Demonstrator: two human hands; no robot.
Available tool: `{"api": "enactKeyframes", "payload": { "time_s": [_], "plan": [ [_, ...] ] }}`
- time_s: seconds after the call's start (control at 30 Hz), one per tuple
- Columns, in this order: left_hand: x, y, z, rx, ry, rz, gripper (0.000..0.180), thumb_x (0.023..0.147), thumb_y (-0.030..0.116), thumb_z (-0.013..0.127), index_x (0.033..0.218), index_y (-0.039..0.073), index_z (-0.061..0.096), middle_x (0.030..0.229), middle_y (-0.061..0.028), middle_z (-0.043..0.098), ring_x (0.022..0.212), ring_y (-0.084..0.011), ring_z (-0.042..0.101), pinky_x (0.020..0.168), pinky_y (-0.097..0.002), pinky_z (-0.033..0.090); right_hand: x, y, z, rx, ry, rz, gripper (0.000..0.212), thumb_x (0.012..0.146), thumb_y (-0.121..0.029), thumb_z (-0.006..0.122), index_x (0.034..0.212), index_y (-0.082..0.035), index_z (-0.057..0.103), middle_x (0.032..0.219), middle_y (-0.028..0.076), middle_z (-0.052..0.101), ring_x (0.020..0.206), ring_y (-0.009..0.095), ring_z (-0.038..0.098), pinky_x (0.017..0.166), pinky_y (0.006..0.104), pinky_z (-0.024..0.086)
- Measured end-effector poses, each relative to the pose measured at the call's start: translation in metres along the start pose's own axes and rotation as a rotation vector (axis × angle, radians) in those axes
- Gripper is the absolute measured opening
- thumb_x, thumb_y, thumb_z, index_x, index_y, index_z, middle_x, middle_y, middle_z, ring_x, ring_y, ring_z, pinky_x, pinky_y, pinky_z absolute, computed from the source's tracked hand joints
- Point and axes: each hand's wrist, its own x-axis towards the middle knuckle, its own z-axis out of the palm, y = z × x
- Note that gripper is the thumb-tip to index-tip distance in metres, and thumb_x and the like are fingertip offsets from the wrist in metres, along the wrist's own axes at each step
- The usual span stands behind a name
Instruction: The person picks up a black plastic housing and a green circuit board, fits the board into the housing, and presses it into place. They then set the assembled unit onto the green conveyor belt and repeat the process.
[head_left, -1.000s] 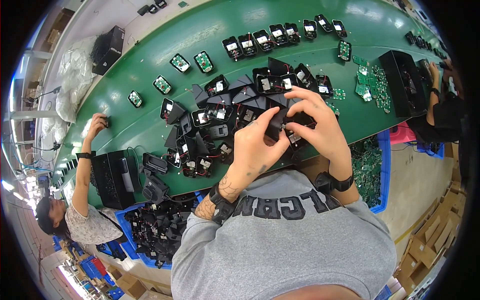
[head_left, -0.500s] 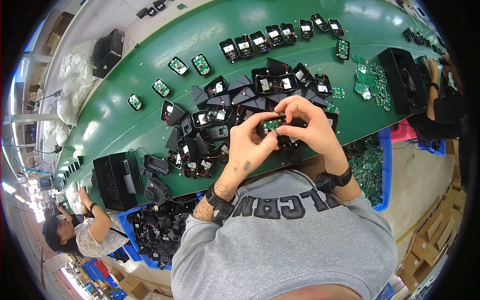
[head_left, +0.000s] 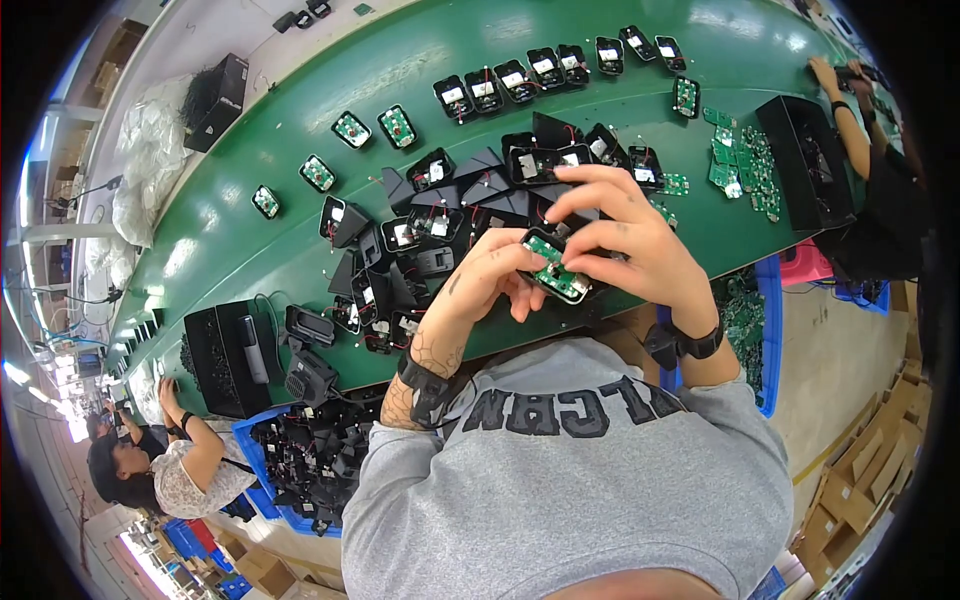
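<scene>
My left hand [head_left: 495, 275] is closed around a small black plastic housing with a green circuit board [head_left: 552, 272] set in its open side, the thumb lying on the board's edge. From the right, my right hand [head_left: 635, 240] has its thumb and forefinger at the housing's edge, partly over the board; its other fingers are spread above. What lies between those two fingertips is too small to make out. Just beyond my hands is a pile of black housings [head_left: 430, 230] with red wires and white parts.
Several housings [head_left: 515, 80] stand in a row along the green table [head_left: 270, 140]. Loose circuit boards [head_left: 745, 165] lie beside a black box [head_left: 805, 165] on the right. Blue bins [head_left: 768, 340] flank me below the table. Co-workers are at left and far right.
The housing has tilted, so its circuit board now shows more fully. My right hand has spread its fingers and turned. At far right, a co-worker's arms have reached farther across the table.
</scene>
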Motion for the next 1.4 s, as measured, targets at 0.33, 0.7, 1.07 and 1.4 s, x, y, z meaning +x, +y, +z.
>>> {"api": "enactKeyframes", "payload": {
  "time_s": [0.33,0.7,1.07,1.4],
  "plan": [
    [0.002,-0.008,0.035,0.223,0.45,0.353,0.033,0.085,0.007,0.064,0.115,-0.005,0.061,0.084,-0.0071,0.067,0.065,-0.0102,0.066,0.056,-0.0233,0.055,-0.012,-0.005,0.031,-0.027,0.37,0.555,0.011,0.07,-0.003,0.076,0.08,-0.006,0.073,0.115,0.005,0.064,0.13,0.03,0.046,0.106,0.0417,0.035],
    [0.014,0.018,-0.003,0.074,0.389,0.179,0.026,0.091,0.018,0.06,0.107,-0.003,0.061,0.089,-0.0118,0.068,0.064,-0.0165,0.068,0.058,-0.0269,0.059,0.007,-0.026,0.048,-0.417,0.096,0.292,0.046,0.076,-0.006,0.067,0.119,0.007,0.057,0.134,0.015,0.05,0.135,0.038,0.036,0.108,0.05,0.033],
    [0.044,0.052,-0.029,0.253,0.487,0.395,0.036,0.092,0.021,0.063,0.116,-0.004,0.052,0.1,-0.0139,0.067,0.078,-0.0185,0.07,0.063,-0.0265,0.057,-0.003,0.012,-0.003,-0.003,-0.017,0.356,0.027,0.077,-0.008,0.067,0.105,-0.004,0.069,0.134,0.012,0.054,0.134,0.034,0.041,0.109,0.0452,0.033],
    [0.078,0.139,-0.196,1.652,0.569,0.182,0.044,0.08,0.022,0.072,0.117,0.0,0.062,0.107,-0.0235,0.066,0.1,-0.0379,0.062,0.087,-0.0424,0.049,-0.075,0.099,-0.087,-0.031,0.503,0.771,0.025,0.091,-0.013,0.061,0.11,0.002,0.067,0.113,0.008,0.066,0.105,0.016,0.061,0.092,0.0288,0.046]
  ]
}}
